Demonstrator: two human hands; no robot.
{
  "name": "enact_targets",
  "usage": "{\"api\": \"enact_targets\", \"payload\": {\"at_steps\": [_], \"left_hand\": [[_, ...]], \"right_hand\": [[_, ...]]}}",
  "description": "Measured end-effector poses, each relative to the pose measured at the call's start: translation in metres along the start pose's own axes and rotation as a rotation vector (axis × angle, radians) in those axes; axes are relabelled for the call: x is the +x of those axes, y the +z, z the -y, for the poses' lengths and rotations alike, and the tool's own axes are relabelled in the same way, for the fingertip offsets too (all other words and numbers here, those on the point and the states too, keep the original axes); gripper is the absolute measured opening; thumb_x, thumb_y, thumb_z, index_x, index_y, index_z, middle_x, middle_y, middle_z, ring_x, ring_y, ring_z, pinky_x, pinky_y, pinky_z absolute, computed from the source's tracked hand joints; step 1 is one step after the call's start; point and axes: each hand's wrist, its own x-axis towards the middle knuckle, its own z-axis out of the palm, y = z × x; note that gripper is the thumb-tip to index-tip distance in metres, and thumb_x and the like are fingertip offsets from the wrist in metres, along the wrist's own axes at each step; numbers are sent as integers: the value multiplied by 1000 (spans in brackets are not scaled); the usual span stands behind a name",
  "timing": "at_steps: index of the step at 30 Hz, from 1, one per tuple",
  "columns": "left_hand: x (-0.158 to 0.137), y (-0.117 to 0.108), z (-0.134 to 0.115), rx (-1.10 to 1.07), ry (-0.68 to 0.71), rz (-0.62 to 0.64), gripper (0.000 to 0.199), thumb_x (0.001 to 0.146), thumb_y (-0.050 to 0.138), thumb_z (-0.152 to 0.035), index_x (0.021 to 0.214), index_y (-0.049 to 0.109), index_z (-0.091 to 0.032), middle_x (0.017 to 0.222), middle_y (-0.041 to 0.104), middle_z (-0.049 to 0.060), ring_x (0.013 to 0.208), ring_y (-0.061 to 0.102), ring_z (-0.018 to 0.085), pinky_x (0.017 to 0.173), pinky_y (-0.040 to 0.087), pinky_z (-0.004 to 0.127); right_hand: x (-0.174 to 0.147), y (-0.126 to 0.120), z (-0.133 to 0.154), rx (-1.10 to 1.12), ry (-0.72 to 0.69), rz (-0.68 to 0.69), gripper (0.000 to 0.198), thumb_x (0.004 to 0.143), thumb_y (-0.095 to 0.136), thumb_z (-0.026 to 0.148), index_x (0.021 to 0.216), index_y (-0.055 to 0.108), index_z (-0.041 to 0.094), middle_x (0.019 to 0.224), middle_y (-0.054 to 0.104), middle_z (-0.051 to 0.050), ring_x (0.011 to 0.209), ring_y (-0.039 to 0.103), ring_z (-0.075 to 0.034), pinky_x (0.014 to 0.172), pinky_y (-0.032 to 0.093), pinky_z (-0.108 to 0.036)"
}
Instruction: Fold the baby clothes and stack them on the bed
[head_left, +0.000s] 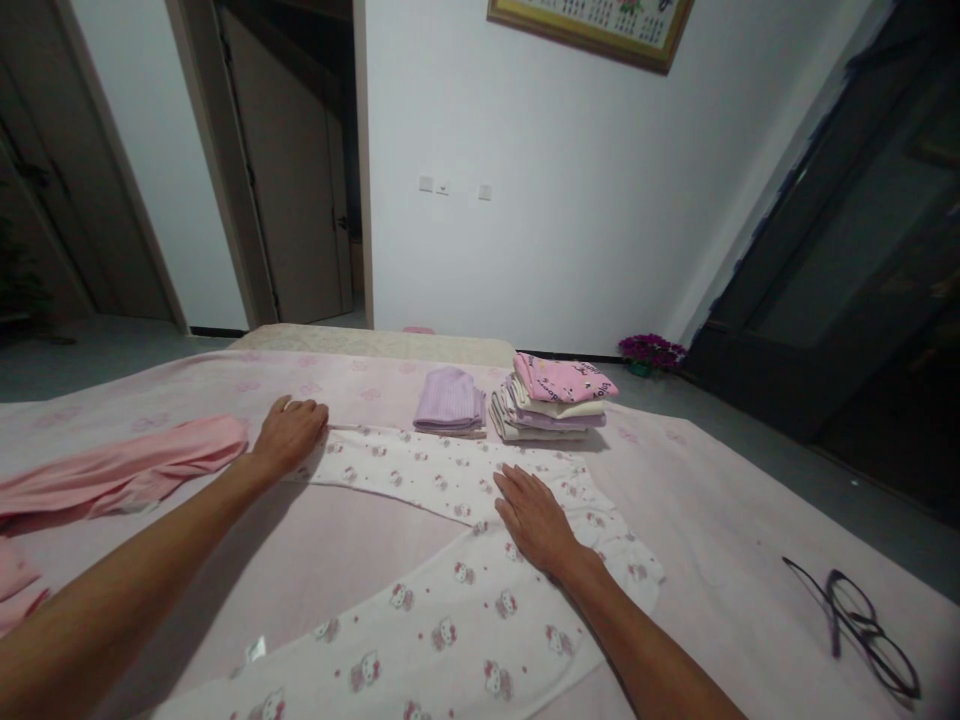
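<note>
The white pants (446,625) spread across the lower centre of the frame. At centre left, the left hand (292,434) rests at one leg's end, grip unclear; the right hand (535,518) lies open on them near mid-frame.

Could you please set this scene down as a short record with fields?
Left hand: at the end of the trousers' far leg
Right hand: laid palm down on the upper part
White printed trousers: spread out, legs apart
Folded stack: beyond the right hand, pink piece on top
Lilac folded cloth: left of the stack
Pink garment: unfolded, at left
Eyeglasses: on the pink cover, at right
</note>
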Motion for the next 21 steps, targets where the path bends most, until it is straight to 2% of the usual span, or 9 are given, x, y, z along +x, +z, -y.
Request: {"api": "enact_targets", "payload": {"at_steps": [3, 6, 8, 11, 13, 15, 18, 21], "left_hand": [[-3, 7, -3, 10, -25, -55, 31, 93, 37, -19, 100, 66, -11, 98, 71, 16, 103, 64, 28, 114, 15, 55], [-6, 19, -13, -23, -16, -89, 38, 95, 32, -18, 114, 63, -6, 119, 67, 18, 121, 56, 32, 116, 11, 57], [-9, 29, -27, -74, 58, -72, 43, 97, 32, -24, 121, 62, -6, 132, 62, 17, 130, 49, 31, 117, 18, 51], [-16, 40, -56, -187, 227, -14, 48, 99, 37, -40, 135, 57, -15, 148, 51, 12, 137, 45, 24, 116, 32, 35], [-23, 46, -76, -291, 360, 52, 56, 99, 37, -49, 147, 45, -22, 158, 38, 8, 143, 38, 22, 118, 31, 34], [-29, 50, -88, -345, 450, 133, 61, 99, 32, -55, 154, 34, -27, 163, 27, 7, 148, 29, 25, 121, 25, 41], [-33, 55, -86, -292, 415, 202, 63, 99, 26, -60, 155, 28, -32, 164, 23, 7, 151, 21, 29, 120, 18, 50], [-32, 61, -58, -224, 286, 223, 65, 99, 24, -61, 156, 28, -29, 164, 22, 10, 151, 20, 31, 119, 17, 53]], "right_hand": [[0, 0, 0, -4, 7, 2, 48, 102, 34, 37, 145, 47, 22, 156, 39, -8, 145, 33, -23, 120, 24, -45], [0, 0, 0, -7, -1, 7, 48, 102, 33, 37, 145, 47, 22, 156, 39, -7, 145, 32, -23, 120, 23, -44], [1, 0, 0, -7, -1, 17, 49, 102, 33, 37, 146, 46, 21, 157, 38, -8, 146, 31, -23, 120, 22, -43], [2, 0, 1, -4, 18, 48, 50, 102, 32, 37, 148, 44, 21, 159, 34, -7, 146, 29, -23, 121, 20, -44], [2, -1, 2, -1, 33, 75, 52, 102, 31, 39, 149, 42, 22, 160, 32, -5, 147, 27, -23, 121, 18, -44], [2, -2, 1, 1, 48, 100, 53, 102, 29, 42, 151, 40, 23, 161, 30, -4, 148, 24, -22, 121, 15, -43], [1, -3, 0, 3, 76, 128, 56, 102, 26, 46, 154, 35, 25, 162, 27, -2, 150, 20, -22, 121, 12, -43], [1, -5, 1, 9, 94, 146, 58, 102, 25, 48, 155, 32, 25, 163, 23, -1, 150, 18, -22, 121, 11, -43]]}}
